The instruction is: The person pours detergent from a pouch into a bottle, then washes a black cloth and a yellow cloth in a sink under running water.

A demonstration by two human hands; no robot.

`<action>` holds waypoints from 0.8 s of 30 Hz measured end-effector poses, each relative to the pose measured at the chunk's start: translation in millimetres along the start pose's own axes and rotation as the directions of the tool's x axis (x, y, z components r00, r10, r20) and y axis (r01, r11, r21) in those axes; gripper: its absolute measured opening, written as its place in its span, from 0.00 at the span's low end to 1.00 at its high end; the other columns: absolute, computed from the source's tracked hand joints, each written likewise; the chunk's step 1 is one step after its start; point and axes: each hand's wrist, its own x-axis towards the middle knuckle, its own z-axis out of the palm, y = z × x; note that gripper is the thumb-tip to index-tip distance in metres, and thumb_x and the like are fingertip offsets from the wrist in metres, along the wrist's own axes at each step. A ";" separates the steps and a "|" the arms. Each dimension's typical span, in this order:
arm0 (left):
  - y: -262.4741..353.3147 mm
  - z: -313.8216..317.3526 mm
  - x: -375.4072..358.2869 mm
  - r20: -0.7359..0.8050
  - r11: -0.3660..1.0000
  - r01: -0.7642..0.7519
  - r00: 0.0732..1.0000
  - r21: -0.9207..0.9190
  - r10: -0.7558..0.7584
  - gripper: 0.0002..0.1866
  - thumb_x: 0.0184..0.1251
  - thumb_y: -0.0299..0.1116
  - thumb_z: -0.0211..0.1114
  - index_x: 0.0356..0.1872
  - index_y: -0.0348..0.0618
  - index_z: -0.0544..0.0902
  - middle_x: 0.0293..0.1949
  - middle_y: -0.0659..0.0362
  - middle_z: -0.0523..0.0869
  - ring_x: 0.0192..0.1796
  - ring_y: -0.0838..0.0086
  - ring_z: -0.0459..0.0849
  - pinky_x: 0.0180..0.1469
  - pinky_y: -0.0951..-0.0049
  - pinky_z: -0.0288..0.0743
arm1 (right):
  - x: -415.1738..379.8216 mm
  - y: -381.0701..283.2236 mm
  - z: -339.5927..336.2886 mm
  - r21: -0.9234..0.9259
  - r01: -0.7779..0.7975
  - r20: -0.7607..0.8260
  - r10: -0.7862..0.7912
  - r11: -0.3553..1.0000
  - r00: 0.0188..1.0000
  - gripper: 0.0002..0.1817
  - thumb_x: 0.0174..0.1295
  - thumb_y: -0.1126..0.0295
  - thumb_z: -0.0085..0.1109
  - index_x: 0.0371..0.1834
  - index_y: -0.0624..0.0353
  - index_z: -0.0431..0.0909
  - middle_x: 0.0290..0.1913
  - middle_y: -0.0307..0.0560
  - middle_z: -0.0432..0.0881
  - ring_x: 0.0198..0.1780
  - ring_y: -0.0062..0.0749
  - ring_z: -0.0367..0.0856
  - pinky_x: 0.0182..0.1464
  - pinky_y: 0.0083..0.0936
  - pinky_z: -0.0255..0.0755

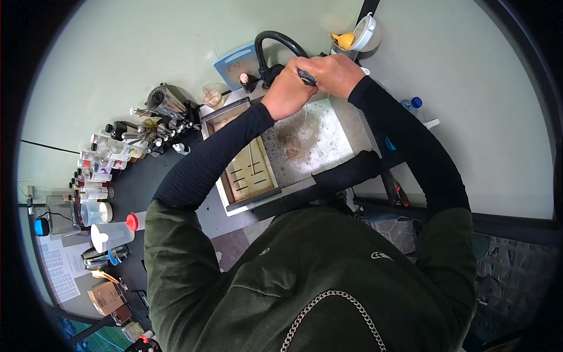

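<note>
Both hands meet above the back of a sink [352,132] full of foamy water [334,138]. My left hand [287,91] is closed beside the end of a black curved faucet [281,36]. My right hand [333,73] is closed around the same spot, its fingers touching my left hand. Between them shows a small dark piece [306,77], which looks like the faucet's spout end. A thin stream of water falls below the hands into the foam. Something brownish lies under the water, too blurred to name.
Left of the sink is a slotted drain tray [249,170]. A blue cutting board [237,66] leans on the wall behind. Bottles [102,158] and bar tools [164,105] line the dark counter. A black cloth [346,174] hangs over the front edge. A blue-capped bottle [412,105] is at right.
</note>
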 end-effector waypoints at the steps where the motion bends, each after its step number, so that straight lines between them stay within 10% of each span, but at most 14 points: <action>1: 3.1 -1.6 0.1 0.002 1.000 0.015 1.000 -0.001 -0.015 0.27 0.56 0.30 0.74 0.53 0.32 0.72 0.50 0.49 0.81 0.54 0.68 0.81 0.59 0.71 0.72 | 1.9 -1.1 -3.0 -0.002 -0.006 0.000 0.006 1.000 1.000 0.24 0.49 0.74 0.66 0.50 0.51 0.68 0.32 0.45 0.82 0.34 0.48 0.84 0.32 0.39 0.78; 9: -71.3 38.4 -21.7 0.011 0.998 -0.016 1.000 -0.059 0.017 0.25 0.54 0.29 0.71 0.50 0.32 0.70 0.46 0.44 0.81 0.51 0.55 0.83 0.56 0.65 0.74 | -33.5 -13.7 57.0 0.028 -0.086 0.002 0.086 0.996 0.996 0.16 0.55 0.69 0.61 0.48 0.47 0.73 0.31 0.52 0.85 0.33 0.50 0.86 0.31 0.43 0.79; 13: -147.7 84.9 -71.5 0.445 0.977 0.177 0.889 -0.122 -0.106 0.22 0.51 0.27 0.67 0.49 0.37 0.74 0.45 0.52 0.83 0.44 0.68 0.81 0.54 0.69 0.73 | -95.4 -38.4 161.6 0.151 -0.276 0.504 0.166 0.949 0.847 0.23 0.53 0.69 0.64 0.52 0.52 0.68 0.32 0.60 0.84 0.37 0.58 0.86 0.36 0.51 0.78; 17: -136.1 81.1 -100.9 0.315 0.962 0.261 0.909 0.075 -0.271 0.38 0.53 0.35 0.73 0.64 0.39 0.65 0.44 0.45 0.82 0.47 0.52 0.82 0.57 0.63 0.73 | -97.0 -56.1 136.8 0.301 -0.583 0.692 0.248 0.754 0.678 0.24 0.55 0.66 0.67 0.52 0.58 0.68 0.41 0.68 0.83 0.47 0.62 0.82 0.47 0.51 0.76; 19: -112.5 61.1 -102.0 0.285 0.984 0.164 0.942 0.075 -0.179 0.47 0.54 0.38 0.75 0.71 0.40 0.56 0.51 0.40 0.78 0.55 0.44 0.77 0.61 0.59 0.71 | -106.9 -39.9 154.7 0.461 -0.596 0.615 0.247 0.658 0.749 0.23 0.52 0.64 0.70 0.47 0.62 0.71 0.42 0.69 0.82 0.48 0.66 0.81 0.49 0.48 0.76; 21: -106.7 46.9 -98.4 0.147 0.909 -0.196 0.978 0.368 0.151 0.50 0.56 0.41 0.74 0.75 0.46 0.51 0.62 0.38 0.68 0.62 0.45 0.72 0.63 0.57 0.68 | -118.3 -16.5 174.3 0.587 -0.424 0.427 0.180 0.690 0.886 0.18 0.54 0.66 0.69 0.41 0.64 0.74 0.33 0.57 0.82 0.32 0.49 0.84 0.32 0.37 0.76; 23: -103.0 42.3 -98.9 0.139 0.835 -0.299 0.954 0.461 0.265 0.48 0.55 0.40 0.73 0.75 0.49 0.54 0.66 0.40 0.63 0.64 0.47 0.71 0.62 0.56 0.69 | -110.2 -3.0 151.4 0.242 -0.942 0.941 -0.183 -0.231 0.286 0.10 0.58 0.69 0.66 0.36 0.62 0.75 0.23 0.38 0.72 0.18 0.21 0.70 0.17 0.21 0.60; 24: -99.8 40.2 -96.3 0.259 0.666 -0.488 0.871 0.565 0.418 0.47 0.53 0.39 0.73 0.74 0.50 0.56 0.66 0.40 0.64 0.64 0.48 0.71 0.63 0.57 0.68 | -106.1 -16.5 132.1 0.264 -0.902 0.930 -0.157 -0.341 0.332 0.07 0.62 0.70 0.62 0.33 0.58 0.74 0.21 0.27 0.60 0.17 0.07 0.54 0.15 0.13 0.43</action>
